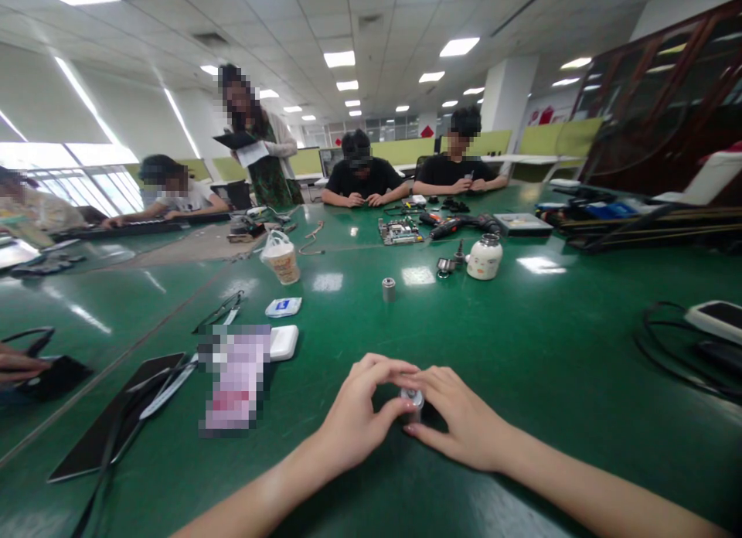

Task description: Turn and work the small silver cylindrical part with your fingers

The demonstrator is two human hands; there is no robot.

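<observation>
Right in front of me, a small silver metal cylinder [413, 400] stands upright on the green table [325, 476]. My left hand [364, 405] curves around it from the left, thumb against its near side. From the right, my right hand [464, 416] closes on the same cylinder, its thumb low at the base. The fingers of both hands meet behind its top and hide part of it. Farther out stands a second metal cylinder [388, 290] of similar look, apart from both hands.
Left of my hands lie a white case [284, 342], a small packet [284, 307], a blurred pinkish item [240, 379] and a dark tablet [116, 422]. Beyond are a bagged cup [282, 260], a white jar [485, 257], a circuit board [399, 231] and a power drill [446, 227]. Several people surround the table.
</observation>
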